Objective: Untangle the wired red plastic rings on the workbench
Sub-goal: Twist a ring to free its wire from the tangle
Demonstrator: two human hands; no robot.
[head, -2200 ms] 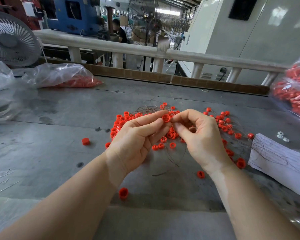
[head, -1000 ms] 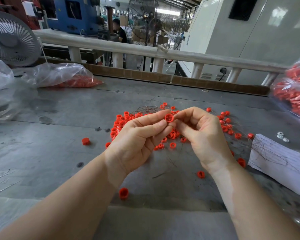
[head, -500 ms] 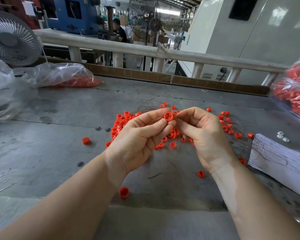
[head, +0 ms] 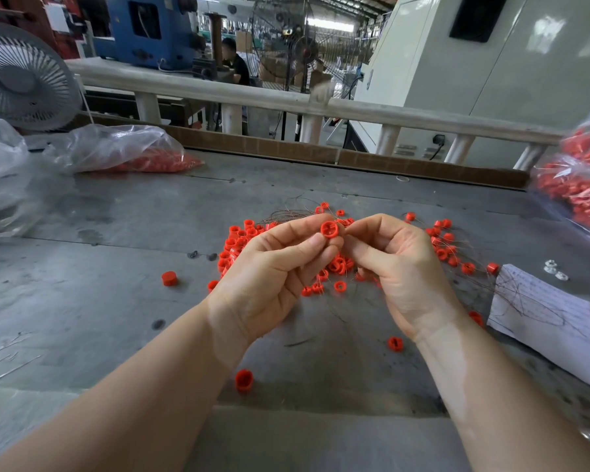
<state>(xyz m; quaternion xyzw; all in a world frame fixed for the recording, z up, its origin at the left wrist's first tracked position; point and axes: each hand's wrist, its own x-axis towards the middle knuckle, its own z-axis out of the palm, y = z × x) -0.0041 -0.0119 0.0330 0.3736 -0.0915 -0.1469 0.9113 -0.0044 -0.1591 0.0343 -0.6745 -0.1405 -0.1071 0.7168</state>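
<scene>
Both of my hands are raised just above the workbench (head: 82, 301), fingers curled. My left hand (head: 269, 277) pinches one red ring (head: 329, 229) between thumb and forefinger; the ring's open face, crossed by an inner web, is turned toward me, so its axis runs roughly along my line of sight. My right hand (head: 399, 267) has its fingertips closed right beside the ring, seemingly on a thin wire, though the wire itself is too fine to make out there. Below and beyond the hands lies the tangled pile of rings and wires (head: 239, 243), too many to count, spreading right to a sheet of paper (head: 552, 321). Three loose rings lie apart: one left (head: 169, 279), one near my left forearm (head: 244, 380), one by my right wrist (head: 395, 344). Two clear bags of red parts sit at far left (head: 123, 151) and far right (head: 583, 185)
</scene>
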